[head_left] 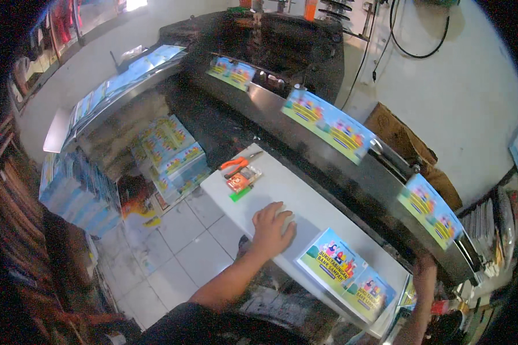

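Note:
My left hand (273, 229) is over the white tabletop (296, 198), fingers apart and holding nothing. To its right lies a thick stack of printed booklet covers (348, 275), blue, green and yellow with cartoon figures. My right hand (425, 269) reaches to the right end of a long dark machine (351, 190); its fingers are blurred and partly hidden, so its grip does not show. A printed sheet (430, 211) on the machine's metal rail is just above that hand. Two more printed sheets (328, 123) sit along the rail farther left.
Orange-handled pliers (234, 165), a small red-and-white packet (237, 181) and a green object (241, 194) lie at the table's far left. Stacks of printed sheets (170, 152) stand on the tiled floor (184, 247). A shelf (121, 92) holds more sheets. Cardboard (397, 132) leans behind the machine.

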Tool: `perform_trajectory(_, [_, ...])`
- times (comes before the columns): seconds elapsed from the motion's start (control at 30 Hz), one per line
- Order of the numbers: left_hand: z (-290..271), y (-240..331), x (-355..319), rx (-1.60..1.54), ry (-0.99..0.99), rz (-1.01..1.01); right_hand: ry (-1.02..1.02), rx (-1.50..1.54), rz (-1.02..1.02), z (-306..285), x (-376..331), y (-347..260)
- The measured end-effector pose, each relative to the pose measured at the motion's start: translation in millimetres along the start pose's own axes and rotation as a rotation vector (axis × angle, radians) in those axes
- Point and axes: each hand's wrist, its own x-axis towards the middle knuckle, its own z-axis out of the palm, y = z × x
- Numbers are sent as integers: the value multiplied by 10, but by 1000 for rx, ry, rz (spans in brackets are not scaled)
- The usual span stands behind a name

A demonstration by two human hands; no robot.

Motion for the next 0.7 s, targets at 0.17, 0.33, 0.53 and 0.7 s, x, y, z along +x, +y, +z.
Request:
perform_trajectory(0.17, [17,-34,-16,-14,6,14,-287,-8,-243,38,-420,-1412])
perform_trajectory(0.33, [48,-35,-15,-5,3,6,-494,27,44,67,-413,-1501])
perform_trajectory(0.53, [70,-42,-8,-10,-9,-4,-395,-56,-186,154,-575,-1503])
perform_trajectory(0.7, [97,-19,27,14,-31,-10,-350,-211,-331,230,-652,-1472])
